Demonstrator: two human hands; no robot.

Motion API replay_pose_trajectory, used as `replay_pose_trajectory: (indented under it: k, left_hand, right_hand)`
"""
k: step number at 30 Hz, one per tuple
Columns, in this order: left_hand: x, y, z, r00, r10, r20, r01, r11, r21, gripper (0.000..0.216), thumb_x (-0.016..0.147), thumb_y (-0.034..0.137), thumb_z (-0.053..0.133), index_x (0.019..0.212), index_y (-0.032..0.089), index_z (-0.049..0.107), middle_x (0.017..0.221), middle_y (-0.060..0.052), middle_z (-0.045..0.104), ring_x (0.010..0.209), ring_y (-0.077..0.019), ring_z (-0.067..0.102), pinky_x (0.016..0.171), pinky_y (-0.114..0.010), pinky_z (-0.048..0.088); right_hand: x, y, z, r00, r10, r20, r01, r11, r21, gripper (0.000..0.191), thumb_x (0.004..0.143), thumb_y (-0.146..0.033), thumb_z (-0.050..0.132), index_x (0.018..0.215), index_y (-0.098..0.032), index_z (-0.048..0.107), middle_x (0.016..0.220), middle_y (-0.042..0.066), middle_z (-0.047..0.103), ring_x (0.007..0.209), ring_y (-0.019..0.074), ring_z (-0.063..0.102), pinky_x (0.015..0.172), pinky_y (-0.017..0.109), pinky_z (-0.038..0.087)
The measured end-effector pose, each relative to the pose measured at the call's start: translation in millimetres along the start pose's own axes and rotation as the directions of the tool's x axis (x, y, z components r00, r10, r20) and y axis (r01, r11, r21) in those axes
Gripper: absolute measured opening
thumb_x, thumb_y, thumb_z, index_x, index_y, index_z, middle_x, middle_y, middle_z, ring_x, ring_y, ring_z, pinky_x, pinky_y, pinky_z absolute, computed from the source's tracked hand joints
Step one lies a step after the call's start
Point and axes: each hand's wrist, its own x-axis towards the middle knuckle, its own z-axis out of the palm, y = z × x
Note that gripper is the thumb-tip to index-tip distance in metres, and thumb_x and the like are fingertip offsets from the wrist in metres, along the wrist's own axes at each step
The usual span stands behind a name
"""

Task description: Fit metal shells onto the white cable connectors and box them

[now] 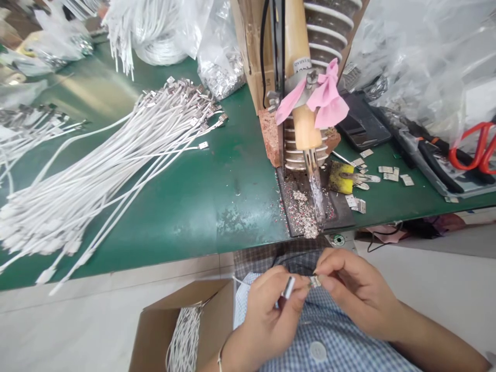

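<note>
Over my lap, my left hand [271,307] is closed, with a small silver-and-white USB connector [288,287] sticking out between its fingers. A thin white cable [241,280] shows behind that hand; whether it joins the connector is hidden. Facing it, my right hand [358,294] pinches a tiny metal piece [314,281] between thumb and forefinger. The left fingertips touch or nearly touch this piece. Just beyond my hands, a soldering iron [314,181] with a wooden handle points down over a dark pad [337,219] strewn with solder bits.
White USB cables [96,181] lie in a large bundle on the green table [236,170]. Below it stands a cardboard box [155,330] holding more cables. To the right are a yellow sponge [338,177], loose metal shells [390,174], a phone [364,121] and red-handled scissors [470,147].
</note>
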Motion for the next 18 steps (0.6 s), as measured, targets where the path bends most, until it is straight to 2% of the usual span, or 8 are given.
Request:
replay_pose_trajectory:
  k: [2,4,7,9,14,16,18]
  left_hand:
    - [0,-2,-1,0.999,0.041,0.022,-0.041,0.999,0.013,0.012,0.091,0.012,0.056,0.098,0.020,0.062,0.067,0.002,0.056,0.058,-0.0110,0.048,0.054,-0.022,0.035]
    - [1,-2,-2,0.999,0.027,0.044,-0.027,1.000,-0.012,0.008,0.092,0.015,0.056,0.094,0.020,0.062,0.066,0.001,0.057,0.057,-0.0112,0.049,0.054,-0.022,0.036]
    - [2,-2,-1,0.997,-0.055,0.048,0.060,0.993,-0.100,0.014,0.094,0.025,0.056,0.085,0.018,0.064,0.064,0.000,0.059,0.057,-0.0113,0.049,0.055,-0.022,0.038]
    - [1,-1,2,0.986,-0.157,0.058,0.166,0.966,-0.199,0.022,0.094,0.032,0.057,0.080,0.017,0.065,0.062,0.000,0.057,0.055,-0.0109,0.047,0.054,-0.022,0.037]
    - [-2,-5,9,0.891,-0.431,0.142,0.445,0.770,-0.458,0.035,0.086,0.047,0.066,0.074,0.015,0.066,0.062,0.000,0.055,0.056,-0.0107,0.044,0.054,-0.021,0.037]
    - [-3,-6,10,0.848,-0.500,0.175,0.515,0.701,-0.493,0.039,0.080,0.052,0.070,0.071,0.014,0.066,0.061,0.000,0.054,0.056,-0.0107,0.043,0.054,-0.022,0.037]
    - [-2,-6,10,0.829,-0.528,0.183,0.540,0.674,-0.504,0.040,0.078,0.053,0.072,0.070,0.015,0.067,0.060,0.001,0.052,0.056,-0.0104,0.041,0.054,-0.022,0.036]
  right_hand:
    - [0,0,0,1.000,0.009,0.015,-0.009,1.000,0.005,0.014,0.095,-0.016,0.047,0.098,-0.029,0.052,0.078,-0.003,0.054,0.066,0.0113,0.049,0.060,0.023,0.043]
    - [0,-1,-1,0.999,0.002,0.033,-0.003,1.000,0.023,0.014,0.094,-0.016,0.048,0.098,-0.029,0.052,0.078,-0.003,0.053,0.066,0.0114,0.049,0.060,0.023,0.042]
    - [0,-1,-1,0.999,-0.020,0.041,0.018,0.998,0.056,0.010,0.095,-0.018,0.048,0.098,-0.027,0.052,0.078,-0.002,0.052,0.065,0.0115,0.048,0.059,0.023,0.042]
    - [0,-1,-1,0.999,-0.034,0.039,0.031,0.997,0.070,0.007,0.095,-0.021,0.048,0.098,-0.026,0.052,0.077,-0.002,0.052,0.065,0.0115,0.048,0.059,0.024,0.042]
    - [-2,0,2,0.998,-0.041,0.046,0.037,0.996,0.083,0.006,0.098,-0.026,0.046,0.096,-0.025,0.052,0.075,-0.002,0.050,0.064,0.0115,0.048,0.058,0.024,0.043]
    - [-2,-1,2,0.998,-0.032,0.049,0.029,0.997,0.069,0.006,0.097,-0.026,0.046,0.095,-0.025,0.051,0.075,-0.002,0.050,0.064,0.0117,0.049,0.058,0.024,0.043]
    - [-2,-2,1,0.998,-0.022,0.053,0.019,0.999,0.048,0.004,0.097,-0.025,0.047,0.096,-0.025,0.052,0.075,-0.002,0.051,0.064,0.0116,0.049,0.058,0.024,0.043]
